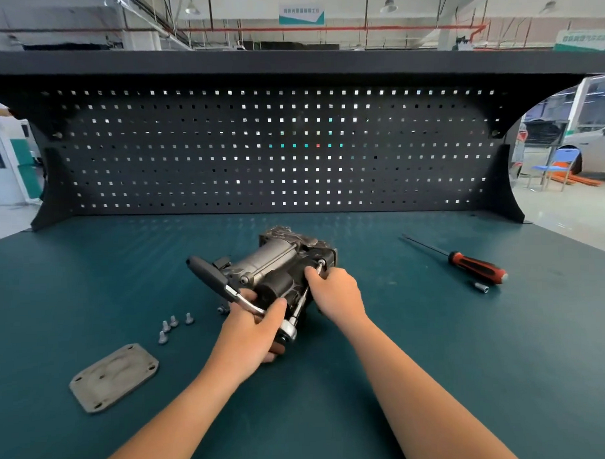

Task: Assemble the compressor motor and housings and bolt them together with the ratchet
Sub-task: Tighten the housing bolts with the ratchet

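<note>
Left hand (255,330) grips one ratchet (206,274), right hand (334,290) pinches its extension (302,303) at one compressor (271,261); four bolts (173,321) nearby.

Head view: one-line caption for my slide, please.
Left hand grips the ratchet while right hand holds its extension at the compressor; four bolts and a plate lie left.

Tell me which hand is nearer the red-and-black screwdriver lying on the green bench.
Right. The right hand, at the grey metal compressor's end, lies left of the screwdriver; the left hand grips the black-handled ratchet even farther left.
</note>
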